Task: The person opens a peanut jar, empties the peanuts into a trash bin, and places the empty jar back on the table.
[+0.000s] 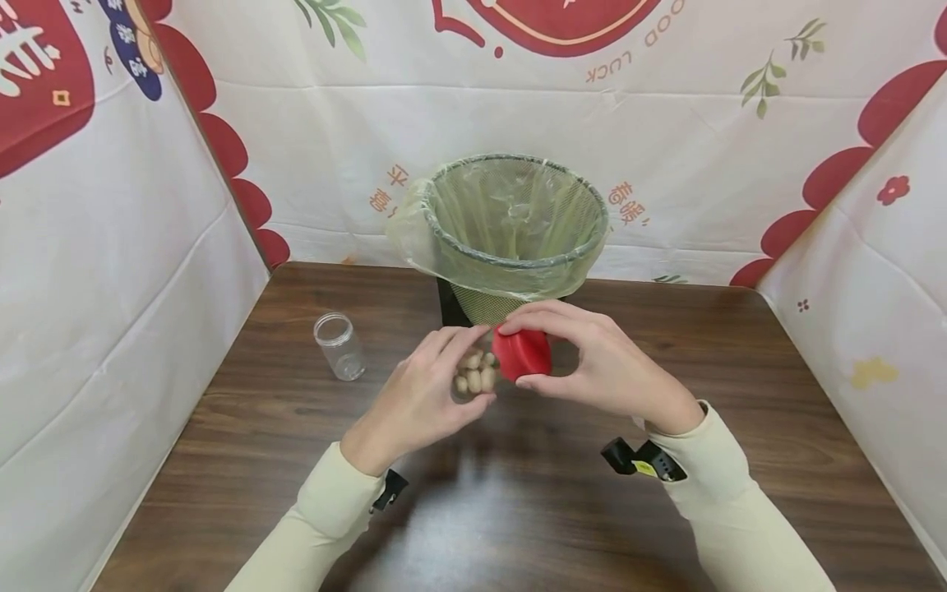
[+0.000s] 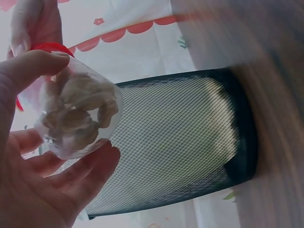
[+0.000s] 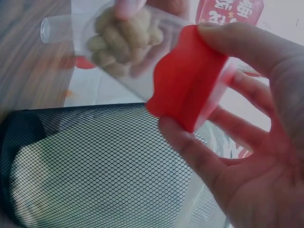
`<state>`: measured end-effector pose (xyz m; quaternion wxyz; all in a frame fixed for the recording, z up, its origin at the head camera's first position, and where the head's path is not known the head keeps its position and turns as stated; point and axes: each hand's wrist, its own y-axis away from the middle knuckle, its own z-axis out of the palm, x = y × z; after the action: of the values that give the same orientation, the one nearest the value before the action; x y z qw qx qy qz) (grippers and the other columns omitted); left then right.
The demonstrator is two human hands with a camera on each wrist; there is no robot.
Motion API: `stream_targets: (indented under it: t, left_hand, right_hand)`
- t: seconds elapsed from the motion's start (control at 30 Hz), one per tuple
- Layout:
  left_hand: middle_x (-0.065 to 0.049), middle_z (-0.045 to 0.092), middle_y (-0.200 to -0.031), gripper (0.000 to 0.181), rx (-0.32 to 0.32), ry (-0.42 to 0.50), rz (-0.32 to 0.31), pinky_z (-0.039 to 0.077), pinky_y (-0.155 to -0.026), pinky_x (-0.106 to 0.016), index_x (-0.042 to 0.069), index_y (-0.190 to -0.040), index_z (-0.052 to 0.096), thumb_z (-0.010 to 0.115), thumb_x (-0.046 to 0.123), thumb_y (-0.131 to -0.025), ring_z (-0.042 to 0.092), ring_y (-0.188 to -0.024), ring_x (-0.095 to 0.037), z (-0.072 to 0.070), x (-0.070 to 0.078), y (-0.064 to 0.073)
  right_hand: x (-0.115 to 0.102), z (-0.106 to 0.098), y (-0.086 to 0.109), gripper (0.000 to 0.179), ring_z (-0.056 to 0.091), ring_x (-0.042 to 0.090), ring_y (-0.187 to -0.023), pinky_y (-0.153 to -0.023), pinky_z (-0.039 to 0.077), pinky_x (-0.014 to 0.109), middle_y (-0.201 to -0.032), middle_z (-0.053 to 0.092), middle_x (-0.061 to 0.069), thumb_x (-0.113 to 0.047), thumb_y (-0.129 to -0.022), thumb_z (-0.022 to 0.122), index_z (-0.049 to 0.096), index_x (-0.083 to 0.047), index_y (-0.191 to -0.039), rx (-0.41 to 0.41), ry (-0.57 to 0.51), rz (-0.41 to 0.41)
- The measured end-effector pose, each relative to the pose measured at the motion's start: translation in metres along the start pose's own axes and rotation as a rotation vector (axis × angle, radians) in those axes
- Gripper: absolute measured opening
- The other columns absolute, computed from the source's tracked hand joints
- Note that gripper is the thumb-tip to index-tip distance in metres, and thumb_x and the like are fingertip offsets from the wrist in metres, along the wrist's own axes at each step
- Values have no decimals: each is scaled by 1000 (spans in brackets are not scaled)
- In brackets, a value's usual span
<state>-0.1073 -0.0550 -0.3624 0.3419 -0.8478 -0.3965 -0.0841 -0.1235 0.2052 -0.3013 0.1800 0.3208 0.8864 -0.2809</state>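
Note:
Between the hands is a clear plastic jar (image 1: 477, 376) with several unshelled peanuts (image 3: 124, 38) gathered toward its base. The jar lies tilted on its side in the air, its base toward the left. My left hand (image 1: 423, 393) holds the jar's body, thumb on one side and fingers on the other, as the left wrist view shows. A red lid (image 1: 524, 355) with a wavy edge sits at the jar's mouth. My right hand (image 1: 602, 362) grips this lid (image 3: 190, 78) between thumb and fingers. Whether the lid is loose or tight I cannot tell.
Behind the hands stands a black mesh bin (image 2: 175, 137) lined with a thin yellow-green bag (image 1: 510, 275). An uncapped clear jar (image 1: 340, 345) stands on the brown wooden table (image 1: 244, 460) at the left. White printed cloth (image 1: 333, 164) encloses the back and sides.

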Motion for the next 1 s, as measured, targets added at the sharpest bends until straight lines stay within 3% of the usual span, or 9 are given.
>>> stream_targets:
  t: [0.17, 0.33, 0.67, 1.0]
  left_hand:
    - [-7, 64, -134, 77, 44, -10, 43, 61, -100, -42, 10, -149, 60, 93, 23, -81, 65, -122, -24, -9, 3, -4]
    - [-5, 62, -135, 77, 31, 29, 65, 61, -100, -37, 10, -151, 59, 92, 19, -82, 68, -115, -18, -15, 6, -6]
    - [-7, 62, -135, 76, 27, 37, 85, 60, -102, -36, 11, -151, 60, 92, 19, -83, 67, -117, -18, -20, 7, -8]
    - [-7, 62, -136, 76, 20, 46, 82, 60, -102, -36, 12, -152, 59, 92, 20, -84, 66, -118, -19, -21, 8, -9]
  right_hand:
    - [3, 0, 3, 62, 64, 9, -124, -94, 59, 24, -141, 68, -6, -14, -80, 97, 71, -22, -136, 69, -49, -15]
    - [3, -1, 6, 65, 66, 9, -120, -94, 59, 20, -141, 68, -4, -9, -78, 98, 71, -20, -137, 92, -91, -24]
    - [1, -8, 16, 65, 61, 13, -135, -99, 54, 14, -149, 64, -1, -6, -76, 98, 73, -22, -133, 102, -1, -63]
    - [0, -8, 17, 67, 61, 15, -136, -102, 55, 17, -149, 64, 3, 3, -74, 97, 74, -19, -132, 127, 8, -108]
